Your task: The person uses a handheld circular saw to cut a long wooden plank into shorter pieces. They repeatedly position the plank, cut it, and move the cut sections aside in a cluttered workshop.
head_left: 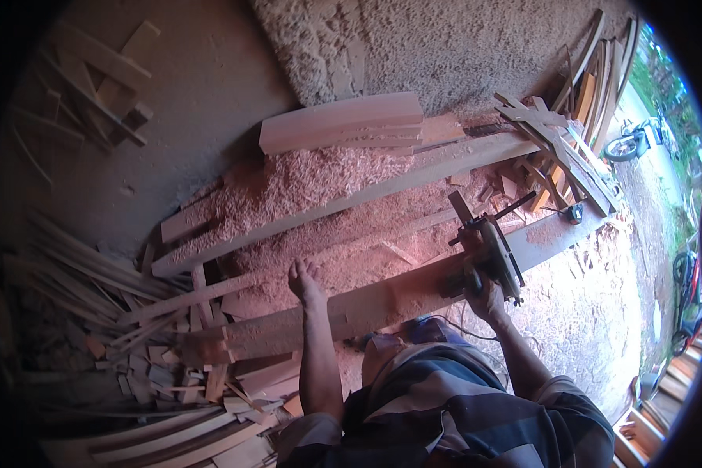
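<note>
My right hand (pixel 487 303) is closed round the rear handle of a circular saw (pixel 491 253), which sits on a long wide plank (pixel 366 304) running left to right in front of me. My left hand (pixel 308 282) is at the plank's far side, over or against a thin wooden strip (pixel 218 290). Its fingers are loosely bent and apart, and nothing shows in them. Whether they touch the strip I cannot tell. A dark cord (pixel 468 331) trails below the saw.
Pink-toned shavings (pixel 320 183) heap around a long beam (pixel 351 199) and a thick block (pixel 343 121) beyond. Offcuts (pixel 156 370) and curved strips lie at left. Crossed boards (pixel 554 144) lie at far right, near a small dark tool (pixel 575 214). A motorbike (pixel 639 140) stands outside.
</note>
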The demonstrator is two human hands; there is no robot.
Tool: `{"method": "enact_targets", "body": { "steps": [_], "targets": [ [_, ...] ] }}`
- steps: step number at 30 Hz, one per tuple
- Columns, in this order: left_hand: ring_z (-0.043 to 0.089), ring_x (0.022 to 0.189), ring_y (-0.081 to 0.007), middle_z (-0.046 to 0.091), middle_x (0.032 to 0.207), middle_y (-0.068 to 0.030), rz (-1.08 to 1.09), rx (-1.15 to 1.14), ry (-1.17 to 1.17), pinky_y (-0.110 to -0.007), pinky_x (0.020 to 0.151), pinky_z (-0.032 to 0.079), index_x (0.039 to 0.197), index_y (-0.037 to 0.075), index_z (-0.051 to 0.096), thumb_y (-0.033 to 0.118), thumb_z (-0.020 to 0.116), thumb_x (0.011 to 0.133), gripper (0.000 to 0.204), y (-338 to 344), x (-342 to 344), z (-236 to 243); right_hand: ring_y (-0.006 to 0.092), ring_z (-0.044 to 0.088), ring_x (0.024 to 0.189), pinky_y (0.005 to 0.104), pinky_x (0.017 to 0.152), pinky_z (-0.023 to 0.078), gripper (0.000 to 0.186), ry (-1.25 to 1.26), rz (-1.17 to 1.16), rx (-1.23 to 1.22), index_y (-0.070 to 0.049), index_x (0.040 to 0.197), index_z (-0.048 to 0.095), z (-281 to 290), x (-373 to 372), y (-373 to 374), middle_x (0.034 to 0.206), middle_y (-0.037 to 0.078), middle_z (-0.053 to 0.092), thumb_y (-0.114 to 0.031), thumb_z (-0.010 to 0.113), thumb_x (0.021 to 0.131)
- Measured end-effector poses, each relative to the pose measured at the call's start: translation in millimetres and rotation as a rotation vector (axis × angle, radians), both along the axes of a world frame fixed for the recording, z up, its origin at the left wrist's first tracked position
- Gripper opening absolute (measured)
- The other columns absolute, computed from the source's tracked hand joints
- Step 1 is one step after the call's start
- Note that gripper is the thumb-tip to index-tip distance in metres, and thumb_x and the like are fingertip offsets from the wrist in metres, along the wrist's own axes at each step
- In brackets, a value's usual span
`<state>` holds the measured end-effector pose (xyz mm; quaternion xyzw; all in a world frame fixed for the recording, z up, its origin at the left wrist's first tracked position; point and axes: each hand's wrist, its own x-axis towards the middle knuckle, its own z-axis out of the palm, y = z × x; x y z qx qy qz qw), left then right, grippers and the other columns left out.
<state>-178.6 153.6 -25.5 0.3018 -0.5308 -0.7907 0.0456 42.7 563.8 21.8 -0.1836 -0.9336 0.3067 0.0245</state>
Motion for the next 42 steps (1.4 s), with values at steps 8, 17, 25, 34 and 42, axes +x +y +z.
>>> {"method": "enact_targets", "body": {
  "steps": [8, 17, 25, 34, 42],
  "targets": [
    [0.060, 0.110, -0.0296, 0.060, 0.119, -0.0107, -0.422, -0.076, 0.035, -0.050, 0.092, 0.052, 0.124, 0.007, 0.055, 0.040, 0.073, 0.093, 0.049, 247.7, -166.1, 68.9, 0.0459, 0.064, 0.107, 0.0551, 0.091, 0.051, 0.046, -0.014, -0.010, -0.171, -0.008, 0.129, 0.060, 33.1, -6.2, -7.1, 0.113, 0.026, 0.066, -0.023, 0.069, 0.086],
    [0.040, 0.141, -0.0357, 0.056, 0.137, -0.0139, -0.798, -1.793, 0.797, -0.063, 0.119, 0.024, 0.132, 0.012, 0.058, 0.037, 0.072, 0.090, 0.050, 377.4, -257.1, 125.1, 0.0482, 0.052, 0.128, 0.0571, 0.107, 0.043, 0.083, 0.010, 0.098, -0.136, -0.008, 0.136, 0.058, 41.1, -8.8, 8.7, 0.135, 0.027, 0.057, -0.044, 0.086, 0.066],
    [0.060, 0.107, -0.0304, 0.065, 0.102, -0.0096, -0.742, -1.974, 0.638, -0.053, 0.104, 0.038, 0.099, 0.012, 0.060, 0.018, 0.066, 0.089, 0.014, 340.7, -272.7, 124.7, 0.0479, 0.060, 0.113, 0.0566, 0.097, 0.049, 0.062, 0.078, 0.061, -0.156, -0.009, 0.127, 0.063, 45.0, -8.1, 7.0, 0.119, 0.025, 0.063, -0.020, 0.075, 0.068],
    [0.061, 0.111, -0.0369, 0.067, 0.114, -0.0179, -0.775, -1.806, 0.754, -0.054, 0.098, 0.042, 0.108, 0.005, 0.064, 0.045, 0.081, 0.080, 0.052, 375.5, -280.3, 115.7, 0.0481, 0.060, 0.115, 0.0554, 0.099, 0.048, 0.060, 0.162, 0.074, -0.171, -0.004, 0.125, 0.062, 65.2, -11.0, 10.8, 0.120, 0.026, 0.062, -0.012, 0.071, 0.066],
    [0.060, 0.101, -0.0410, 0.063, 0.098, -0.0184, -0.705, -1.771, 0.817, -0.055, 0.088, 0.046, 0.095, 0.004, 0.058, 0.022, 0.074, 0.073, 0.032, 368.8, -260.0, 110.1, 0.0473, 0.057, 0.120, 0.0556, 0.107, 0.044, 0.043, 0.368, 0.030, -0.038, -0.006, 0.120, 0.061, 57.9, -1.2, 12.4, 0.123, 0.025, 0.061, -0.012, 0.068, 0.078]
  ]
}}
